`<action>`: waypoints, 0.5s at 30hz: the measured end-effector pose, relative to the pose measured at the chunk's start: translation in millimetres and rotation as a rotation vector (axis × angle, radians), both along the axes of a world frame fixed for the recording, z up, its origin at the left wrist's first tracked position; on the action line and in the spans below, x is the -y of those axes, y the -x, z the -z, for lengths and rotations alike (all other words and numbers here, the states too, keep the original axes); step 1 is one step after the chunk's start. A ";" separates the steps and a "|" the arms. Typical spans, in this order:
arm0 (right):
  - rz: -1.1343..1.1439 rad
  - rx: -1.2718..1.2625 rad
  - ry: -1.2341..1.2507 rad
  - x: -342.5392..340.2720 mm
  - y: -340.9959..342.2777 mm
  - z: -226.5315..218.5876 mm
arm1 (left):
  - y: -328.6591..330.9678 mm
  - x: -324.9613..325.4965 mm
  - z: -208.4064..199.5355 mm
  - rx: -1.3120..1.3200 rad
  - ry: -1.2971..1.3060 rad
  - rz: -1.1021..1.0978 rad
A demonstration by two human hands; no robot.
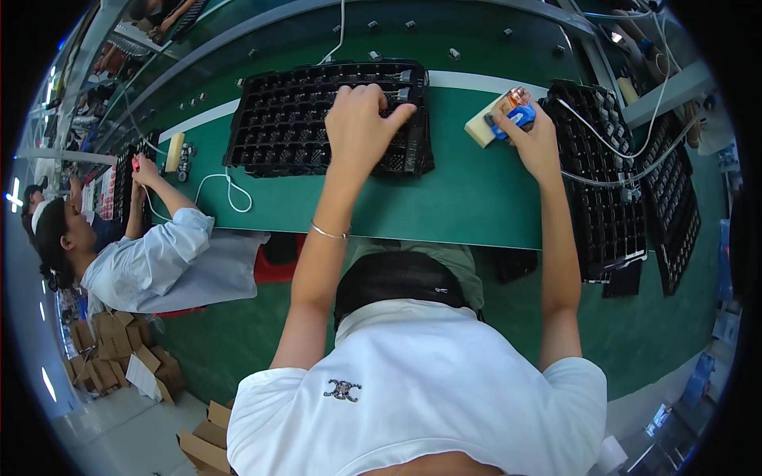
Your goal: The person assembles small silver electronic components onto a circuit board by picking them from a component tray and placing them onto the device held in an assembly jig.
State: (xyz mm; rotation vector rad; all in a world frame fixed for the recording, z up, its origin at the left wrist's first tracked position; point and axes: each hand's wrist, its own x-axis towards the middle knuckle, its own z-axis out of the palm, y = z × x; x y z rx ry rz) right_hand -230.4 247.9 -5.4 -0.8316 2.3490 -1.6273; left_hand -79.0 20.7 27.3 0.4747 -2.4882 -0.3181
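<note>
My left hand (359, 127) is over a black compartment tray (278, 119), its thumb stretched out to the right, away from the other fingers. Those fingers bend down toward the tray and their tips are partly hidden. I see nothing held in this hand. Off to the right, my right hand (533, 143) is closed on a small blue object (520, 116), whose exact kind I cannot make out. A copper-coloured part (517, 96) shows at its upper end. Right beside it is a pale yellow block (479, 131); whether the two touch is unclear.
More black trays (595, 182) lie at the right, with a pale cable across them. A white cord (230, 189) loops on the green table (468, 206). Small metal parts (454, 54) sit beyond the tray. At the left, a co-worker (151, 262) handles a small red item.
</note>
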 end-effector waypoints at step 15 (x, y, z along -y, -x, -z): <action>0.344 -0.413 -0.336 6.7 -1.8 25.6 | 11.2 2.3 -9.5 0.348 -0.195 -0.128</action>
